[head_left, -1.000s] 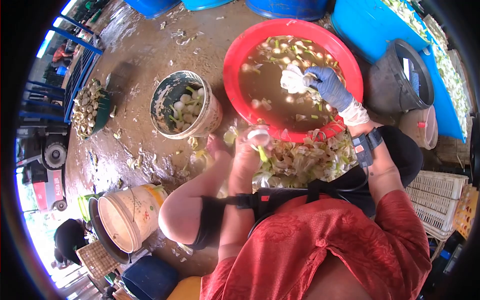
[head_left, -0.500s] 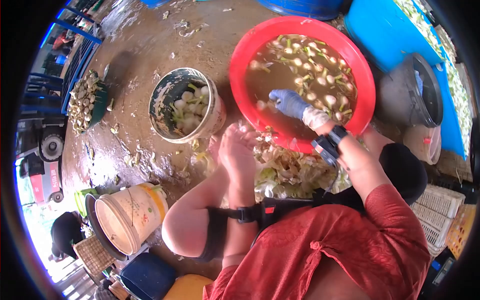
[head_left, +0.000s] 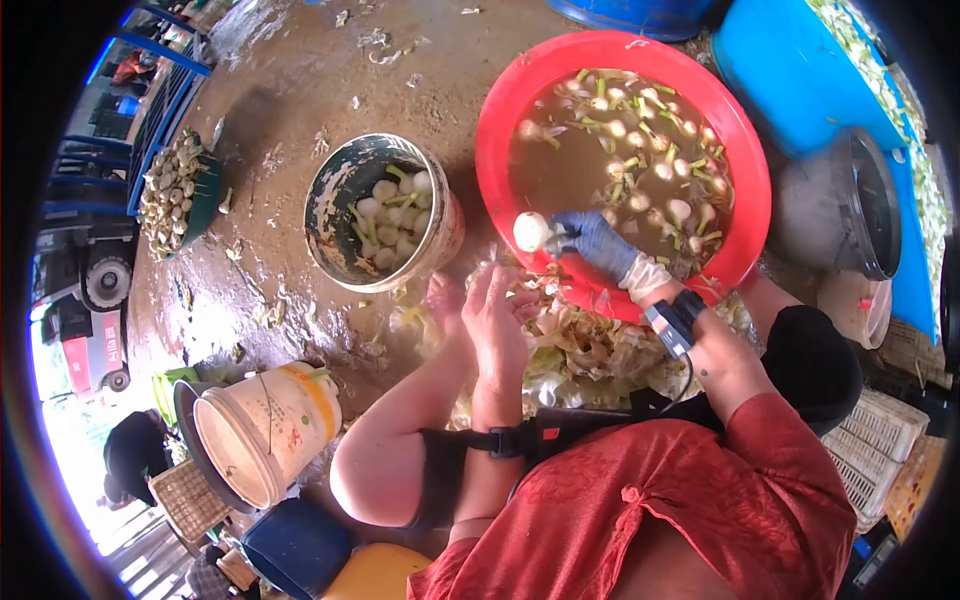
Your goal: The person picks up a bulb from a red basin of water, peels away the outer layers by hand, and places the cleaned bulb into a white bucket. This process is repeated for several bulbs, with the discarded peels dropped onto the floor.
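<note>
The gloved right hand [head_left: 592, 240] grips a white onion bulb [head_left: 531, 231] at the near rim of the red basin [head_left: 491, 150], just above the murky water. Wet and round, the bulb is probably firm but slippery, so it is best clasped around its middle. The bare left hand [head_left: 497, 318] hangs open and empty over the peelings [head_left: 580, 345], near the bucket [head_left: 326, 212].

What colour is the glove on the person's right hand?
The glove, holding an onion, is blue with a whitish cuff; the head view shows it best.
</note>
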The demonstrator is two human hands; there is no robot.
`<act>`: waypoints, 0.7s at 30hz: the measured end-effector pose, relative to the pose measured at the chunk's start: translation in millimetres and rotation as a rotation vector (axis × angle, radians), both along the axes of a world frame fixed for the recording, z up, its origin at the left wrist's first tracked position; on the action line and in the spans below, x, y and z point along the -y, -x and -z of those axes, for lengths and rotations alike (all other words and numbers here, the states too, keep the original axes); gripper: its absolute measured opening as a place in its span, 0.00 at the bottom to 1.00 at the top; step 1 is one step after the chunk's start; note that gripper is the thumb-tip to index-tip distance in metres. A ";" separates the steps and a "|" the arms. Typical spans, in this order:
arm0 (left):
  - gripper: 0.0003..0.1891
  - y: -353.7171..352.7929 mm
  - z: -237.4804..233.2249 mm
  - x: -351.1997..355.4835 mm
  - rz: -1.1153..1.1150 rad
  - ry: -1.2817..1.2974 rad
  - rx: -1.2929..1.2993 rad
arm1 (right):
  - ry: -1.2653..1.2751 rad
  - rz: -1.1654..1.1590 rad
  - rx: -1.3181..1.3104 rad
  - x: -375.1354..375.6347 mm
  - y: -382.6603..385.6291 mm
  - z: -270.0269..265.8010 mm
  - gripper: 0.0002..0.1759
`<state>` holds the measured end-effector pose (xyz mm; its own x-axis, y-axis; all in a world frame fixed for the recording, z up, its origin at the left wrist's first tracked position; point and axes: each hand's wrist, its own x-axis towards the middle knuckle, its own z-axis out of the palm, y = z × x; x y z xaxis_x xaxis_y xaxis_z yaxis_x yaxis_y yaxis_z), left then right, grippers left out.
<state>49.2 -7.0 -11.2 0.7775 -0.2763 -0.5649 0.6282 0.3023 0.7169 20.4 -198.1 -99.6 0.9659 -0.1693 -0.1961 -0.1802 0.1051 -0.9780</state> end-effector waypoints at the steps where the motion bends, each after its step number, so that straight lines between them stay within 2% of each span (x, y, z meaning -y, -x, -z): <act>1: 0.15 0.2 -7.3 3.1 0.017 0.012 -0.041 | -0.013 0.042 0.145 -7.6 5.5 -13.4 0.16; 2: 0.16 1.6 -13.3 4.4 0.032 0.024 -0.081 | -0.010 0.037 0.154 -13.6 11.9 -27.3 0.16; 3: 0.16 3.8 -10.1 2.5 0.077 0.174 -0.043 | 0.158 0.002 0.191 -19.6 17.5 -40.5 0.16; 4: 0.16 5.8 -8.5 1.5 0.073 0.176 -0.033 | 0.326 -0.031 0.228 -25.2 22.2 -48.6 0.16; 6: 0.17 9.2 -5.6 0.5 0.115 0.435 0.127 | 0.268 -0.064 0.169 -33.2 28.4 -56.6 0.18; 8: 0.17 12.6 -10.2 0.4 0.108 0.456 0.161 | 0.275 -0.028 0.212 -37.2 32.6 -76.9 0.19; 9: 0.17 15.6 -12.9 1.1 0.073 0.436 0.203 | 0.222 0.079 0.331 -40.2 33.6 -70.4 0.20; 10: 0.18 18.0 -18.4 2.3 0.037 0.417 0.243 | 0.231 0.082 0.340 -40.1 36.1 -80.3 0.20; 12: 0.19 23.0 -23.9 2.5 0.024 0.376 0.287 | 0.562 0.173 0.360 -39.4 43.7 -107.9 0.20; 14: 0.20 27.4 -24.1 2.8 0.062 0.184 0.455 | 0.648 0.171 0.376 -43.9 48.6 -122.2 0.17; 16: 0.21 32.2 -21.8 4.5 0.059 0.193 0.475 | 0.802 0.158 0.403 -51.3 49.3 -132.0 0.12; 17: 0.21 34.7 -19.5 4.0 0.074 0.149 0.531 | 0.834 0.214 0.398 -54.6 47.9 -135.1 0.07; 21: 0.21 42.5 -12.2 2.3 0.059 0.044 0.624 | 0.869 0.205 0.301 -58.7 51.4 -135.4 0.06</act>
<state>6.7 -9.4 1.1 0.9399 -0.3414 0.0034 0.1119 0.3175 0.9416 -31.0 -139.4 35.8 0.8905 -0.3115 0.3315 0.0338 -0.6814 -0.7312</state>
